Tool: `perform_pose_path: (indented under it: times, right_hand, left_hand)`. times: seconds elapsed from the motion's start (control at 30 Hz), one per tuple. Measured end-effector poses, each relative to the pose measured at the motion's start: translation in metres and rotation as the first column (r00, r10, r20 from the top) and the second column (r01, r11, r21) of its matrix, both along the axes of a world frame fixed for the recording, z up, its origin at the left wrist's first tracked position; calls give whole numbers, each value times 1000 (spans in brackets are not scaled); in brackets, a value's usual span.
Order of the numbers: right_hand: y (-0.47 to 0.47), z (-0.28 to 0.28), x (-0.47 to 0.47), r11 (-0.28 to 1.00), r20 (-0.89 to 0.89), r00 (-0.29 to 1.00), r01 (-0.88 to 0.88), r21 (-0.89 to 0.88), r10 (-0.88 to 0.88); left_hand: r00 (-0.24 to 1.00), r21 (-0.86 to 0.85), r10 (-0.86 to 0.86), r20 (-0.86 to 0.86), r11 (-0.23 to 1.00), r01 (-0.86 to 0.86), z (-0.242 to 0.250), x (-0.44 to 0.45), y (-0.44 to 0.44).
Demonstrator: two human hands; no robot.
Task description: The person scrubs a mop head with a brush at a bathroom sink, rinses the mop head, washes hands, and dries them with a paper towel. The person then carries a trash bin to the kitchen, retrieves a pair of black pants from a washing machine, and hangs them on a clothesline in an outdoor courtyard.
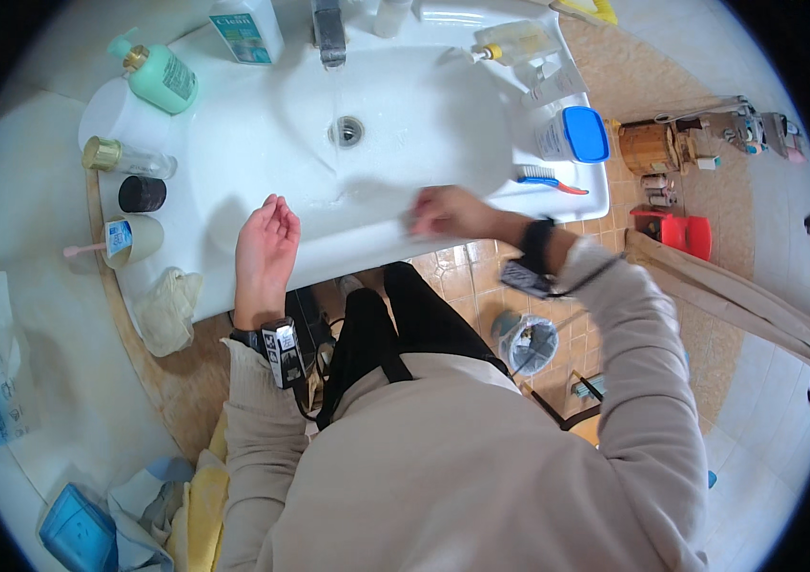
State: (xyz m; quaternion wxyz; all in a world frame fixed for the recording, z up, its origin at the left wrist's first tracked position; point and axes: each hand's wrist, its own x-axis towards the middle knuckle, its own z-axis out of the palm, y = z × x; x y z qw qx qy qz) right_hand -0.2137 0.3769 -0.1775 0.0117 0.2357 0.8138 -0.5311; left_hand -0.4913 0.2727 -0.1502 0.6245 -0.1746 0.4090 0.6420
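A white washbasin (419, 129) lies before me, with a thin stream of water falling from the metal faucet (330, 36) near the drain (347, 131). My left hand (269, 243) is palm up over the basin's front rim, its fingers slightly curled and holding nothing. To its right, my right hand (440, 212) is blurred above the same rim; its fingers are bent, and whether they hold anything cannot be told. A brush with a blue and red handle (552, 183) and a tub with a blue lid (586, 134) stand on the right rim.
On the left ledge are a green pump bottle (165, 79), a gold-capped bottle (129, 157), a black jar (141, 194), a cup (144, 241) and a crumpled cloth (167, 311). A white bottle (247, 30) stands behind. A lined bin (532, 344) is on the tiled floor.
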Motion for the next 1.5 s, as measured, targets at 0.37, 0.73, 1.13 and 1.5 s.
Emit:
perform_pose_path:
  times: [0.37,0.73,1.13,1.5]
  right_hand:
    - [34,-3,-1,998,-163,985,-59,-24,54]
    - [3,15,43,990,-33,995,-95,-102,92]
    - [38,-67,-61,974,152,981,-149,172,123]
    - [27,-77,-85,915,423,906,-173,364,2]
  left_hand:
    - [1000,-11,-4,-15,1000,4,3,-4,-15]
    - [1000,-37,4,-18,999,-5,-6,6,-20]
    - [999,-22,14,-31,1000,-14,-1,14,-15]
    - [999,-2,41,-32,999,-41,-9,10,-17]
